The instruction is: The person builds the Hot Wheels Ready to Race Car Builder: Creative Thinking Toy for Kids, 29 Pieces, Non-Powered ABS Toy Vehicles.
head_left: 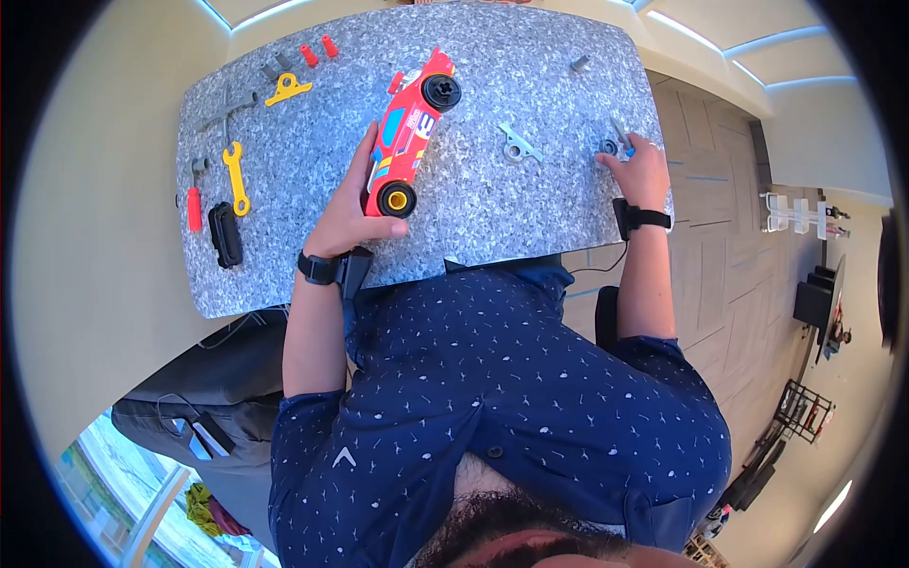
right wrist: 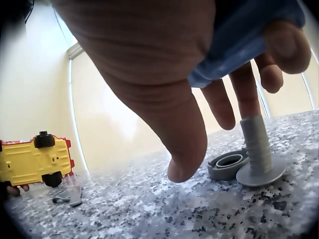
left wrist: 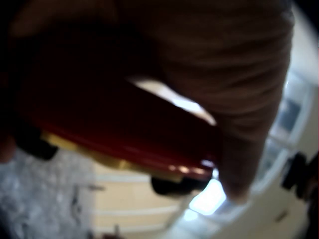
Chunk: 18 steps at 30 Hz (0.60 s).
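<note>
My left hand grips a red toy race car with a blue window, a white number and black wheels, tilted over the speckled table. In the left wrist view the car's dark red body is blurred beneath the palm. At the table's right side, my right hand has fingers around a blue plastic piece, mostly hidden by the hand; I cannot tell its kind. Below those fingers a grey toy screw stands upright on its wide head, beside a grey ring. The thumb points down towards the table.
A light grey bracket lies between the hands. On the left are a yellow wrench, a yellow bracket, a grey hammer-shaped tool, red pieces and a black case. A grey piece lies at the far right.
</note>
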Each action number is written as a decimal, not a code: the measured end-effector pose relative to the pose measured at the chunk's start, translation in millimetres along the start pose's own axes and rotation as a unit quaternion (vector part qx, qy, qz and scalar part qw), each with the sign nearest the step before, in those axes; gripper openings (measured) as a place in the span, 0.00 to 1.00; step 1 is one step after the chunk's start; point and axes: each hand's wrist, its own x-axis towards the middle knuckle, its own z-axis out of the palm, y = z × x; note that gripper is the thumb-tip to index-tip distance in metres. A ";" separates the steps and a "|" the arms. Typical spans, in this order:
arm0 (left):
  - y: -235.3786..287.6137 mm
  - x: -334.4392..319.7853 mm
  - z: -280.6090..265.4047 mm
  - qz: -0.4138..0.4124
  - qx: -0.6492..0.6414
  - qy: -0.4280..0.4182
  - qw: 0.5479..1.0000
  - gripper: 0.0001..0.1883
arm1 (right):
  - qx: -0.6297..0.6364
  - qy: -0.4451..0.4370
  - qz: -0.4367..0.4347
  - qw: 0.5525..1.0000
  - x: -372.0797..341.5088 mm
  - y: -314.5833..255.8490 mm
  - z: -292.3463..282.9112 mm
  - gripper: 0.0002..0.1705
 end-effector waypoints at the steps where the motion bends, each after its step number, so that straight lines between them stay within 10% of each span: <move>1: 0.7 0.3 3.2 0.011 0.014 0.012 1.000 0.83 | -0.012 -0.030 0.005 0.999 4.5 -0.7 0.9 0.30; 18: 3.9 -1.5 6.9 0.008 0.003 0.026 1.000 0.79 | -0.028 -0.088 -0.064 0.994 49.6 -14.3 6.9 0.25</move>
